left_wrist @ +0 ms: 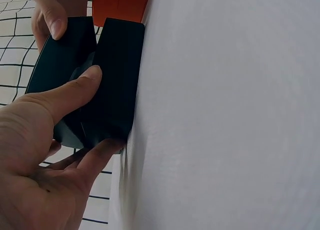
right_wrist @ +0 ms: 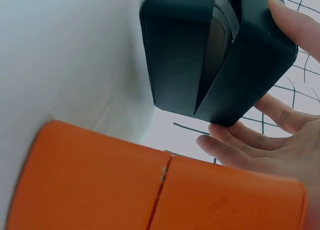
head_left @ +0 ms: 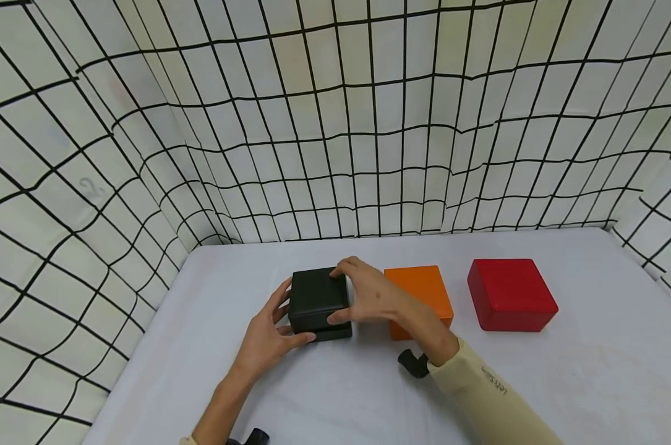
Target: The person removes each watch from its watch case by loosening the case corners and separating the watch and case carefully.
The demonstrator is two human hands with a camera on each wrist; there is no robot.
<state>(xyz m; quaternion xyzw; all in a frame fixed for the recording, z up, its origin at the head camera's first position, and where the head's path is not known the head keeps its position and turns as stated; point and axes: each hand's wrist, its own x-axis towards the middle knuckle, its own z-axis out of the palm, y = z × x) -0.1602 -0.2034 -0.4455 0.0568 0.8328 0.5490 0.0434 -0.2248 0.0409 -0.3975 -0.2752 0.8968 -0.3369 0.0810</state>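
Observation:
A dark green hinged box (head_left: pixel 315 296) stands on the white cloth with its lid tilted partly up. The gap between lid and base shows in both wrist views, with a grey curved piece (right_wrist: pixel 217 43) inside. My left hand (head_left: pixel 265 343) grips the box from its left side, its thumb on the front and its fingers around the side. On the lid (right_wrist: pixel 252 60), my right hand (head_left: pixel 368 293) keeps its thumb at the front and its fingers at the back, pinching it. The palm sides of both hands are hidden in the head view.
Right of the green box sits a closed orange box (head_left: pixel 418 287), partly under my right forearm. A red box (head_left: pixel 510 287) stands farther right. Black netting (head_left: pixel 371 133) over white walls encloses the table's back and sides. A small black piece (head_left: pixel 413 363) is beside my right sleeve.

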